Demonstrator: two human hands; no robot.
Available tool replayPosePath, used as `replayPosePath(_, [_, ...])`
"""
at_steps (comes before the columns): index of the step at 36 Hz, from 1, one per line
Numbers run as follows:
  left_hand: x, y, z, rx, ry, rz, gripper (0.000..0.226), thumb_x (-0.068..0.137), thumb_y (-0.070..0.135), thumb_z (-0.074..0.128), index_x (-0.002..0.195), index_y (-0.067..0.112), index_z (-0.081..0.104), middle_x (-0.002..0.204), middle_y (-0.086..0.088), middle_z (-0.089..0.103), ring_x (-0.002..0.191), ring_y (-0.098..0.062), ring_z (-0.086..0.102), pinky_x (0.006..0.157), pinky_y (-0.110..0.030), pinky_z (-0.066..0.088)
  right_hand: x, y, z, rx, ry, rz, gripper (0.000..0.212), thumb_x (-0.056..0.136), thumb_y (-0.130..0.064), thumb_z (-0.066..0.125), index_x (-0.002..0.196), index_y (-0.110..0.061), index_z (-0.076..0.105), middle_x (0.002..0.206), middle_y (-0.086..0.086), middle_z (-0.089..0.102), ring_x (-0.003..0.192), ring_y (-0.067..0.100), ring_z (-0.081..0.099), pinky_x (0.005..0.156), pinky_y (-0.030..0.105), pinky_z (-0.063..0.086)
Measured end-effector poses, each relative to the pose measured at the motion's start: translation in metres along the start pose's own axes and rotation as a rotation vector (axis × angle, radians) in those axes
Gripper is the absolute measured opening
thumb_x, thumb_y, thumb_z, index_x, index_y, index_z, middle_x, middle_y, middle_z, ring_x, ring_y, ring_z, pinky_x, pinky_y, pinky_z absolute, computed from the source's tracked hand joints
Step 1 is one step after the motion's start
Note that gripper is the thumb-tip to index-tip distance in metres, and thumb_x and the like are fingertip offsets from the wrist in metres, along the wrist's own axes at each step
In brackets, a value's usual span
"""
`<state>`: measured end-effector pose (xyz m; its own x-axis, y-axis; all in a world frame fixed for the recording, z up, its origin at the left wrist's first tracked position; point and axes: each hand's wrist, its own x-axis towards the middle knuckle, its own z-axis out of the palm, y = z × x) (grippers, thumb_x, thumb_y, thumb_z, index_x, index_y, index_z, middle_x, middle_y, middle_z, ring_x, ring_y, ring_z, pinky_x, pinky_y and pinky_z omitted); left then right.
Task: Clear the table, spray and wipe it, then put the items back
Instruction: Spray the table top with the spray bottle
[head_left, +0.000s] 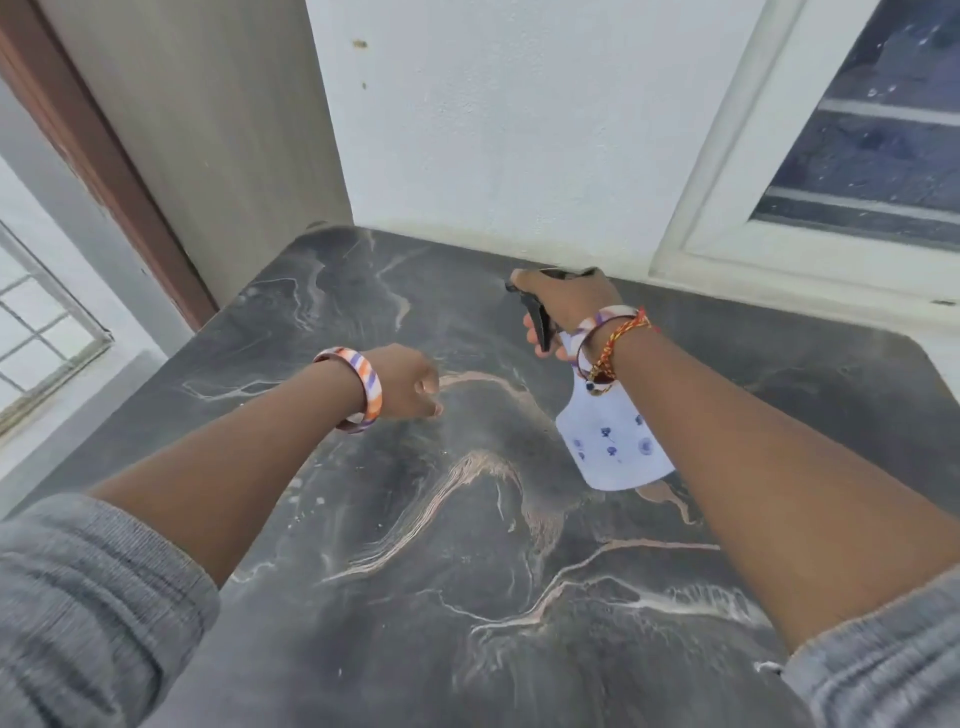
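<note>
A dark marble-patterned table (415, 571) with pale veins fills the view below me. My right hand (563, 306) grips the black trigger head of a spray bottle (613, 441), whose pale body with small blue prints hangs tilted above the table's far right part, nozzle pointing left. My left hand (408, 382) hovers over the table's middle left, fingers loosely curled, holding nothing. Both wrists wear striped bangles; a red-and-yellow thread is on the right wrist.
A white wall (493, 130) stands behind the table. A beige panel and brown door frame (104, 156) rise at the back left. A white-framed window (857, 156) is at the right, another window (41, 332) at the left.
</note>
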<state>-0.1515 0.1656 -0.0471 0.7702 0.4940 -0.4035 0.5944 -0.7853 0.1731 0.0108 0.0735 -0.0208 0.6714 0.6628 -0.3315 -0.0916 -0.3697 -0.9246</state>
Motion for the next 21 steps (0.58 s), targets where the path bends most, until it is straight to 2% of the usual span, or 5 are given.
replayPosePath(6, [-0.017,0.016,0.007,0.059,-0.005,0.058,0.042,0.092,0.032,0.051,0.127,0.01,0.053,0.129,-0.009,0.058,0.117,-0.027,0.054,0.1,-0.03,0.041,-0.027,0.024,-0.036,-0.151,0.143,-0.005,0.027,0.073,-0.038,0.07,0.063,-0.016,0.06,0.053,0.006,0.056,0.04,0.018,0.047,0.041,0.018,0.037])
replayPosePath(13, [-0.044,0.067,0.029,0.14,0.004,0.208,0.043,0.092,0.033,0.05,0.128,0.011,0.052,0.131,-0.008,0.057,0.121,-0.026,0.052,0.101,-0.029,0.04,-0.103,0.048,-0.111,-0.137,0.118,0.278,0.036,0.088,-0.041,0.06,0.074,-0.008,0.056,0.07,0.009,0.058,0.057,0.018,0.055,0.034,0.012,0.04])
replayPosePath(15, [-0.053,0.085,0.037,0.151,0.01,0.252,0.042,0.092,0.033,0.051,0.128,0.01,0.052,0.131,-0.008,0.057,0.121,-0.026,0.052,0.101,-0.029,0.04,-0.126,0.061,-0.13,-0.096,0.175,0.27,0.034,0.089,-0.039,0.06,0.074,-0.009,0.055,0.06,0.008,0.06,0.049,0.018,0.057,0.034,0.012,0.038])
replayPosePath(17, [-0.063,0.103,0.047,0.16,0.009,0.298,0.042,0.092,0.032,0.051,0.127,0.008,0.053,0.13,-0.011,0.058,0.12,-0.028,0.053,0.101,-0.03,0.041,-0.146,0.075,-0.147,-0.029,0.24,0.226,0.036,0.09,-0.034,0.06,0.064,-0.011,0.049,0.045,0.008,0.051,0.037,0.02,0.048,0.036,0.013,0.037])
replayPosePath(21, [-0.088,0.14,0.067,0.189,0.017,0.398,0.042,0.093,0.03,0.049,0.129,0.007,0.05,0.132,-0.012,0.055,0.122,-0.029,0.05,0.098,-0.028,0.039,-0.193,0.11,-0.175,-0.041,0.389,0.178,0.039,0.081,-0.037,0.066,0.053,-0.013,0.051,0.04,0.005,0.049,0.037,0.019,0.042,0.043,0.021,0.034])
